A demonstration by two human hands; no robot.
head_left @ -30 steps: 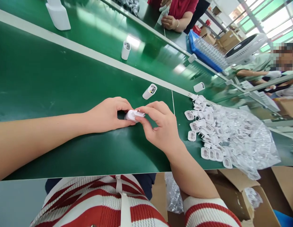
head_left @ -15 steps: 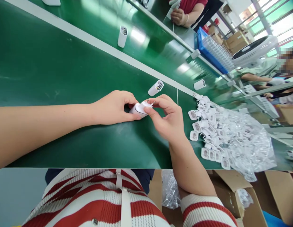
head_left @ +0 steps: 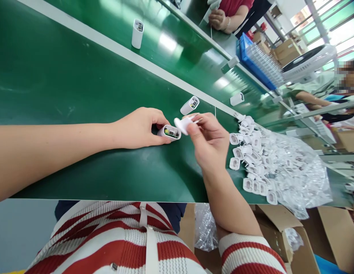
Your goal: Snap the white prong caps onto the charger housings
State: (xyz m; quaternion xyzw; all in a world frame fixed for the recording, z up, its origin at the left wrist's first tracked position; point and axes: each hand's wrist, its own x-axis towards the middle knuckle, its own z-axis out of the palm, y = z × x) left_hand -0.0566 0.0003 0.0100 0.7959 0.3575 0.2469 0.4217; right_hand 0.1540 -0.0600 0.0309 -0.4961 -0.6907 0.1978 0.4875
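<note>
Between thumb and fingers, my left hand (head_left: 144,128) holds a white charger housing (head_left: 170,133) down on the green table. Its open end faces right and shows a circuit board with a yellow part inside. My right hand (head_left: 212,139) pinches a white plug cap (head_left: 183,124) with metal prongs, just right of and above the housing's opening and apart from it. Behind my hands lies a second white housing (head_left: 189,105), its open end showing parts inside. To the right of my right hand is a pile of plug caps (head_left: 252,152).
A clear plastic bag (head_left: 305,171) lies beside the pile. Beyond a pale strip (head_left: 131,57), more housings (head_left: 137,34) rest on a shiny green surface. A blue tray (head_left: 252,61) and a white fan (head_left: 308,62) stand at the back right. Co-workers sit opposite. Cardboard boxes (head_left: 282,228) are below the table edge.
The plug cap has come away from the housing's end in my right hand, moving up and right, exposing the circuit board. Housings beyond the strip have shifted left.
</note>
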